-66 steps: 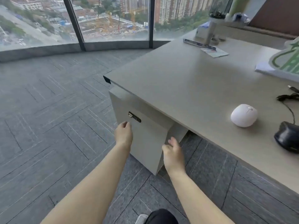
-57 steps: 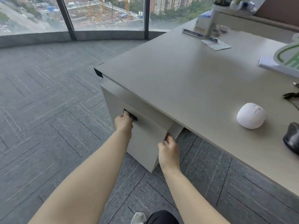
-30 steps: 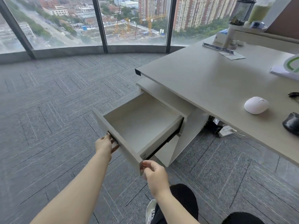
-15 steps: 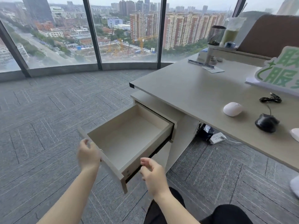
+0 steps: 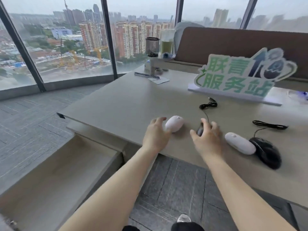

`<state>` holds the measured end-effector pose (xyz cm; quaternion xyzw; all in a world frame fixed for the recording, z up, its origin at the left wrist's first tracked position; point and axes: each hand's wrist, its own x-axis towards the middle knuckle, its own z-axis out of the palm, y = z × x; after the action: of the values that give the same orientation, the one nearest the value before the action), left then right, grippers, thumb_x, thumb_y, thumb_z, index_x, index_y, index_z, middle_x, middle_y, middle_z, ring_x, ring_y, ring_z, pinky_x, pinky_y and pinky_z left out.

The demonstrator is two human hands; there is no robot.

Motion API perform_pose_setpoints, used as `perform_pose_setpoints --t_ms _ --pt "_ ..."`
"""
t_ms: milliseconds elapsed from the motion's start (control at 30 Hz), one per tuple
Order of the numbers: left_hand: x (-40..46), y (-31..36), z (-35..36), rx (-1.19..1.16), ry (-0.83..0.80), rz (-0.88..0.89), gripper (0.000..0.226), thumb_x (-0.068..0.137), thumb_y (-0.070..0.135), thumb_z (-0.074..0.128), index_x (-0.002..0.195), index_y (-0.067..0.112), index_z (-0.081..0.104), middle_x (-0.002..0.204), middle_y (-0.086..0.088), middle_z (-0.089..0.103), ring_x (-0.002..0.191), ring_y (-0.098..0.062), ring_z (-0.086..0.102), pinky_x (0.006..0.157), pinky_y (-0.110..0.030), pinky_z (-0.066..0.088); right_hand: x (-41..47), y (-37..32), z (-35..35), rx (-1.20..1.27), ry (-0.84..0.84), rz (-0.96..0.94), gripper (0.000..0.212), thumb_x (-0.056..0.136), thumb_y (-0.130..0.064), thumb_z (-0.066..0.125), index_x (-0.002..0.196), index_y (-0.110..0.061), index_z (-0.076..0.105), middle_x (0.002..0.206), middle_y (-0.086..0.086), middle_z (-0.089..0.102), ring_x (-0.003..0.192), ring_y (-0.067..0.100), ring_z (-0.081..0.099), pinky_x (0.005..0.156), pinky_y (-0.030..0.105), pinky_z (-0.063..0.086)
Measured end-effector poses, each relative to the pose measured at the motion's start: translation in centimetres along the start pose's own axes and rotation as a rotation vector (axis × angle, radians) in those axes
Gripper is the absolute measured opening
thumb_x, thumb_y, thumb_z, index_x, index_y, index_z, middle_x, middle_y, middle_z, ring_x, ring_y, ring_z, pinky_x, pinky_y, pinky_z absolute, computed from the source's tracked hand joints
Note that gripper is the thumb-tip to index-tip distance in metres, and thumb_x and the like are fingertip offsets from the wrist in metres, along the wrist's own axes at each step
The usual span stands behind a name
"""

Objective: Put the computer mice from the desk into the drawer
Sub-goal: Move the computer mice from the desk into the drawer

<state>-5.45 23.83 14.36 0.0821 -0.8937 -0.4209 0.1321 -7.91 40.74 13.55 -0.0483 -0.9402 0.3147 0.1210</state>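
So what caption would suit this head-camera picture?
Drawer open, both hands reach over the desk: left hand at a white mouse, right hand over a dark mouse.

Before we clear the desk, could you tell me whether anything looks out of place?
Nothing is spilled or damaged. The far-right white mouse lies pressed against a black mouse, and two cables sit loosely coiled on the desk.

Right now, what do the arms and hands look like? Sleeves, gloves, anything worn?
Both forearms show bare up to the frame edge: no sleeves in view. The left hand and right hand have no gloves, and no watch, ring or band shows. No markings visible; the picture is slightly blurred.
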Motion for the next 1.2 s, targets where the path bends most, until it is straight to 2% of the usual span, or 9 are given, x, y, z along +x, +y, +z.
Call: perform_pose_setpoints --t_ms 67,167,367,567,667,833,933,1000,1200 --pt "1.8 1.0 2.8 0.083 -0.046 0.002 0.053 0.085 0.041 0.056 0.135 0.027 0.046 0.14 -0.005 0.047 0.124 -0.03 0.048 0.094 -0.043 0.047 1.5 0.8 -0.1 -0.067 -0.096 0.057 0.07 0.086 -0.05 0.061 0.147 -0.025 0.037 0.154 0.023 0.028 0.133 0.044 0.036 0.109 0.046 0.031" --pt "3.5 1.4 5.5 0.325 -0.039 0.009 0.062 0.084 0.044 0.054 0.141 0.027 0.035 0.138 -0.008 0.048 0.122 -0.034 0.046 0.095 -0.042 0.04 2.9 1.4 0.1 -0.171 -0.132 0.062 0.072 0.088 -0.055 0.056 0.149 -0.027 0.03 0.149 0.026 0.033 0.125 0.045 0.043 0.106 0.043 0.033" --pt "3.9 0.6 6.1 0.319 0.091 -0.004 0.06 0.087 0.034 0.053 0.142 0.018 0.036 0.13 -0.013 0.051 0.119 -0.034 0.046 0.095 -0.04 0.037 3.6 1.0 -0.2 -0.143 -0.182 -0.008 0.069 0.083 -0.028 0.059 0.147 -0.023 0.034 0.139 0.016 0.046 0.116 0.041 0.044 0.099 0.04 0.035" --pt "2.1 -0.6 -1.9 -0.053 0.316 -0.033 0.049 0.086 0.025 0.058 0.133 0.018 0.045 0.123 -0.015 0.052 0.105 -0.034 0.055 0.083 -0.036 0.045 0.3 -3.6 -1.2 0.277 -0.109 -0.188 0.062 0.078 -0.02 0.061 0.139 -0.016 0.049 0.139 0.009 0.051 0.125 0.03 0.044 0.105 0.034 0.029" --pt "0.2 -2.2 -7.9 -0.085 0.452 -0.064 0.047 0.087 0.025 0.06 0.131 0.015 0.047 0.124 -0.017 0.051 0.101 -0.03 0.054 0.081 -0.031 0.039 -2.6 -8.8 -2.2 0.457 -0.104 -0.317 0.064 0.076 -0.028 0.053 0.14 -0.022 0.049 0.143 0.005 0.048 0.129 0.026 0.043 0.108 0.039 0.038" --pt "-4.4 -6.2 -17.0 -0.059 0.645 -0.14 0.047 0.087 0.029 0.061 0.13 0.02 0.046 0.126 -0.013 0.048 0.096 -0.021 0.049 0.08 -0.036 0.044 -7.7 -16.5 -2.9 0.668 -0.162 -0.45 0.061 0.075 -0.025 0.054 0.136 -0.028 0.052 0.137 -0.006 0.052 0.126 0.016 0.045 0.108 0.037 0.039" --pt "-6.3 -8.5 -19.3 -0.009 0.668 -0.219 0.048 0.087 0.03 0.062 0.131 0.019 0.046 0.126 -0.014 0.049 0.093 -0.019 0.049 0.074 -0.033 0.04 -9.2 -18.1 -2.1 0.742 -0.19 -0.46 0.057 0.079 -0.02 0.055 0.135 -0.025 0.053 0.133 -0.008 0.053 0.125 0.012 0.047 0.11 0.04 0.041" --pt "-9.1 -12.9 -23.9 0.039 0.748 -0.319 0.048 0.087 0.03 0.061 0.131 0.018 0.046 0.126 -0.016 0.049 0.093 -0.021 0.049 0.073 -0.034 0.04 -12.3 -22.4 1.8 0.743 -0.338 -0.483 0.055 0.084 -0.015 0.058 0.138 -0.023 0.052 0.134 -0.009 0.052 0.128 0.011 0.046 0.112 0.039 0.038" --pt "-10.4 -19.8 -22.9 0.091 0.622 -0.484 0.051 0.088 0.032 0.059 0.134 0.015 0.044 0.125 -0.016 0.048 0.103 -0.03 0.052 0.085 -0.039 0.044 -14.9 -22.4 10.2 0.652 -0.548 -0.415 0.062 0.079 -0.022 0.055 0.14 -0.02 0.05 0.141 -0.002 0.05 0.134 0.016 0.042 0.116 0.04 0.033"
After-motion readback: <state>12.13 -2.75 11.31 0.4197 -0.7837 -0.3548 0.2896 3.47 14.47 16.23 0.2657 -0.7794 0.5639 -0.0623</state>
